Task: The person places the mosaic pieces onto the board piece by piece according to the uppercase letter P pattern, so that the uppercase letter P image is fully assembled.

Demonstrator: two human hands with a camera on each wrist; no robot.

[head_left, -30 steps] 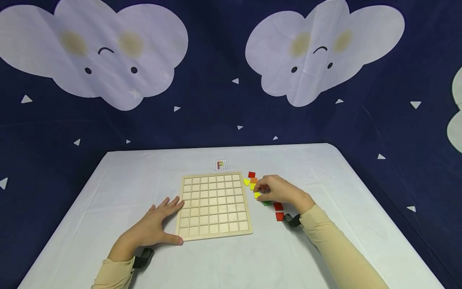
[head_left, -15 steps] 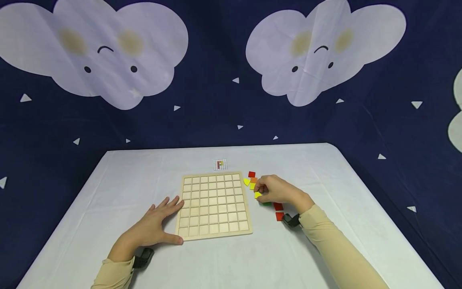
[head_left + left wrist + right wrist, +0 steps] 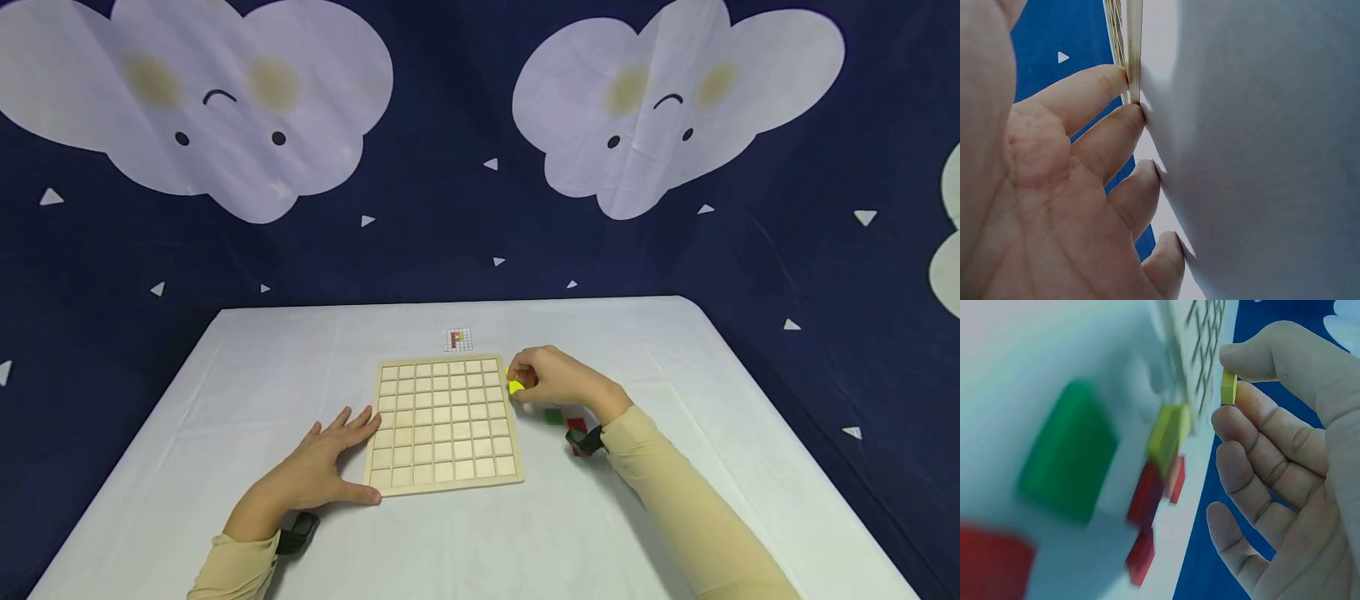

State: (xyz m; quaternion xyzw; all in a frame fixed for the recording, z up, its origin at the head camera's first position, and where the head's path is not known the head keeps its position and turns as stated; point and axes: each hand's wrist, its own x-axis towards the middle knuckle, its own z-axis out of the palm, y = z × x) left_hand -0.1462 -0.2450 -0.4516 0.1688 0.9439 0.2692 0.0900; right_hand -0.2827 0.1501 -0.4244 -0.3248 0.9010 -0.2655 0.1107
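My right hand (image 3: pixel 566 383) pinches a small yellow tile (image 3: pixel 1229 387) between thumb and index finger, clear of the table in the right wrist view. It is at the right edge of a wooden grid board (image 3: pixel 446 425), near the upper corner. My left hand (image 3: pixel 318 467) lies with fingers spread at the board's left side, thumb by the lower left corner and fingertips touching the edge. Below the right hand are a green tile (image 3: pixel 553 416) and a red tile (image 3: pixel 577 424) partly covered by the wrist. Another yellow tile (image 3: pixel 1169 431) and several red tiles (image 3: pixel 1145 494) lie on the table.
A small printed card (image 3: pixel 457 339) with a coloured grid pattern lies beyond the board. The white tablecloth (image 3: pixel 300 358) runs back to a dark blue curtain (image 3: pixel 442 250) with clouds and triangles. A black wrist strap (image 3: pixel 297 533) circles the left wrist.
My right hand has moved left and slightly away from me, up to the board's right edge, with a yellow tile in its pinch. The green tile is uncovered. The left hand stays still.
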